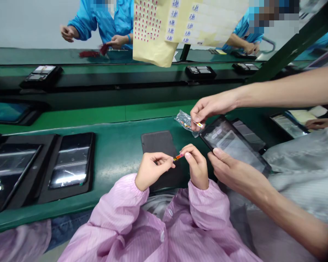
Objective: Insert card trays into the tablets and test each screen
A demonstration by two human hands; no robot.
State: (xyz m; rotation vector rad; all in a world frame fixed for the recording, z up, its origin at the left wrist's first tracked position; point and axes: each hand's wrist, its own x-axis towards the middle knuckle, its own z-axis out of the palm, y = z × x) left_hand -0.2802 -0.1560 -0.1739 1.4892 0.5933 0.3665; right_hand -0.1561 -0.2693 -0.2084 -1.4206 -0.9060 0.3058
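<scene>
Pinching a small red-and-orange strip (178,157) between thumb and fingertips, the person's right hand (197,166) holds it just above a dark mat (157,142). The left hand (153,171) curls, fingertips gathered, just beside the strip's other end. Toward the right, a co-worker's hand (211,108) pinches a clear plastic bag (183,122), and a second hand (236,176) grips a black-framed screen panel (232,143).
</scene>
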